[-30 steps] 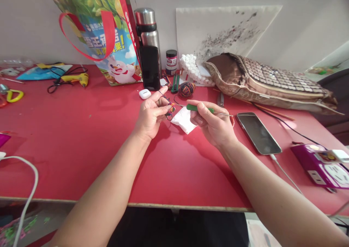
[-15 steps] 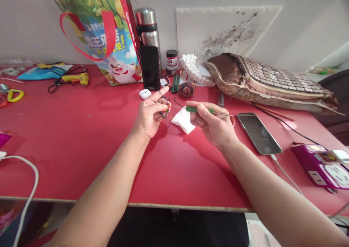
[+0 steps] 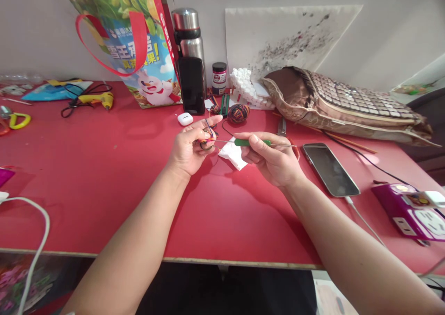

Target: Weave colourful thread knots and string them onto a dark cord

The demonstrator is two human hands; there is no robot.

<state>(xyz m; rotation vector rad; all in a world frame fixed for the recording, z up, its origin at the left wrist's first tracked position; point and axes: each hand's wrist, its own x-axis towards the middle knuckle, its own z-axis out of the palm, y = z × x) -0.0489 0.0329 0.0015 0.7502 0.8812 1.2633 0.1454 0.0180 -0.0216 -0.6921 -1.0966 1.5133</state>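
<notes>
Left hand (image 3: 189, 150) pinching small multicoloured yarn piece (image 3: 207, 142), right hand (image 3: 271, 160) on thin metal hook with green handle (image 3: 252, 142)

Both hands up over red tabletop (image 3: 222, 227), close together but not touching. Left: thumb and fingers clamped on the yarn piece, index finger extended, dark strand (image 3: 210, 126) running up to it. Yarn piece partly hidden by the fingers. Right: closed around the green handle, pen-style; metal shaft sticks out both ends, one end pointing left and reaching the yarn piece. Exact contact at the tip too small to tell.

Crumpled white tissue (image 3: 233, 155) on the table between the hands, partly behind the right one. Round multicoloured yarn ball (image 3: 238, 113) just beyond it, green box cutter (image 3: 225, 105) beside the ball. White glossy earbud case (image 3: 185, 118) near left fingers; black upright phone (image 3: 192, 85) behind case, in front of silver metal bottle (image 3: 189, 32). Small jar with black lid (image 3: 219, 78) right of bottle.

Right side: dark-screened phone lying flat (image 3: 330, 169), white cable plugged in; purple and white power strip (image 3: 410, 211) further right; brown cushion with shiny square tiles (image 3: 347, 95) at back. Left side: colourful shopping bag with red handles (image 3: 156, 69) standing against wall, yellow glue gun (image 3: 100, 100), yellow-handled tool (image 3: 19, 121) at far left.
</notes>
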